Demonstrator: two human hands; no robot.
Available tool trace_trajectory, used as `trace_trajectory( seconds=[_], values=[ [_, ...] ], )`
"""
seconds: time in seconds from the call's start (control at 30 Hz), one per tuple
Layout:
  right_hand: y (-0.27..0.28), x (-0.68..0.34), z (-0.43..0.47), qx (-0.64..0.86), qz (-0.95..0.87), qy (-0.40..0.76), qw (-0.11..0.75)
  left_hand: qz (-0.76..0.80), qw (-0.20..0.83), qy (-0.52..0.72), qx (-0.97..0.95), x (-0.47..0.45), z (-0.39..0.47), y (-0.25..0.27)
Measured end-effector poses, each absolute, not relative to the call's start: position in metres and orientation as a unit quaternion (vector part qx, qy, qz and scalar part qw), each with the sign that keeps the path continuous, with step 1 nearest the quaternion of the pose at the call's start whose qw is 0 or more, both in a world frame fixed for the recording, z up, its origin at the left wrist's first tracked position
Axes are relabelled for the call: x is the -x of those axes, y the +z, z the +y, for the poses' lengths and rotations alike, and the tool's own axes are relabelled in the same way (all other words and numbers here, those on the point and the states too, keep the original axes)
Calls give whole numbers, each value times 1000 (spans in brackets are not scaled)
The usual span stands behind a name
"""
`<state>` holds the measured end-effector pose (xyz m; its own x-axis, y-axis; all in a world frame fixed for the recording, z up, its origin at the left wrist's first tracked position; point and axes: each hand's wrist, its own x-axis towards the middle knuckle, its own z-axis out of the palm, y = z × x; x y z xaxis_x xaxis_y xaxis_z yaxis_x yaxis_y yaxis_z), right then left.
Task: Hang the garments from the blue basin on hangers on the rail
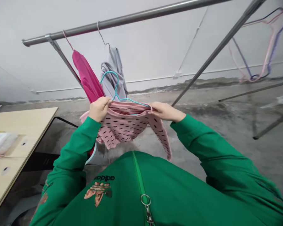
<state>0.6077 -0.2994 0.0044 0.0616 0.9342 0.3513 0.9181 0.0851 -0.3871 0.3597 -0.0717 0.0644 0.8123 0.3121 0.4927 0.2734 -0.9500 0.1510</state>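
We can read "adidas" on the chest of the green jacket (122, 188), upside down from where we look, in dark lettering (104, 178) beside a coppery three-leaf emblem (98, 193); we make out no other writing. Just beyond the jacket's front, between our two hands, hangs the pink sweater (129, 125), marked with short dark dashes, its neckline facing up and stretched wide. Our left hand (98, 109) is closed on the left end of that neckline, thumb uppermost, and our right hand (166, 111) pinches the right end between thumb and fingers, so the knit touches both. A turquoise hanger (116, 90) sits in the neck opening, its hook rising free on the far side, nearer the left hand; we cannot tell whether those fingers also touch its wire. One sleeve droops below the right hand. Farther off, a magenta garment (87, 73) and a grey garment (119, 69) hang at the left from the metal rail (141, 17). At the near left we see a pale wooden table (37, 125) with a white package (3, 142) on it.
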Motion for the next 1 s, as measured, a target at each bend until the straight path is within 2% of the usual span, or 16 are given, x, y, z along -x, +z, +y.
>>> trace_trajectory(
  seconds=[0.33,0.4,0.6,0.67,0.77,0.87,1.0],
  values=[
    [10,-572,-279,731,-635,-176,178,147,112,239,-953,-368,-75,51],
    [12,-574,-277,737,-626,-185,174,137,157,217,-954,-366,-70,49],
    [19,-607,-292,735,-584,-235,253,168,323,100,-926,-332,-18,40],
    [21,-614,-297,731,-592,-226,254,195,376,45,-905,-319,-6,32],
    [24,-618,-301,734,-599,-205,246,199,450,26,-870,-310,-3,21],
    [25,-619,-303,731,-604,-193,251,203,462,21,-863,-307,-7,18],
    [20,-621,-308,736,-597,-189,258,205,402,88,-888,-295,-6,29]
  ],
)
